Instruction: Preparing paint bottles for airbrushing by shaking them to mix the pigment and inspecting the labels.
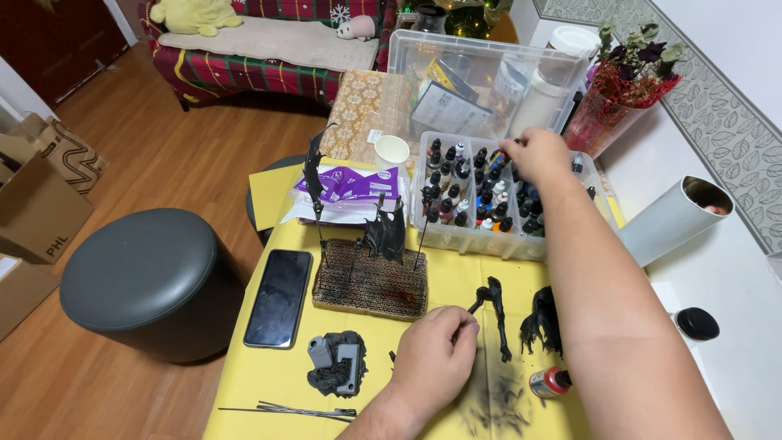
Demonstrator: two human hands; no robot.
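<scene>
Black miniature figure (pixel 494 314), thin and spindly, stands pinched at its upper end by the left hand (pixel 436 352), fingers closed tight on it just above the yellow tabletop (pixel 456 281). Dark paint smudges stain the yellow right under that hand. Just to its right sits another black ragged piece (pixel 542 322), and nearer the wrist on that side lies a small bottle with a red band (pixel 551 381). Out front of the left hand, a brown cardboard pad (pixel 371 281) carries a dark winged model (pixel 386 231). To its left, a grey and black base piece (pixel 336 363), thin black rods (pixel 293 410) and a black phone (pixel 279 296) lying flat.

Up ahead, the right hand (pixel 538 155) is down in the clear tray of small paint bottles (pixel 476 195), fingers curled among the caps; whether they grip one, I cannot tell. Beyond it, a big clear storage box (pixel 481 77). Left of the tray, a white paper cup (pixel 392 151) and a purple-and-white packet (pixel 346 186). Off to the right of that arm, a white tube (pixel 672 218) lies on its side.
</scene>
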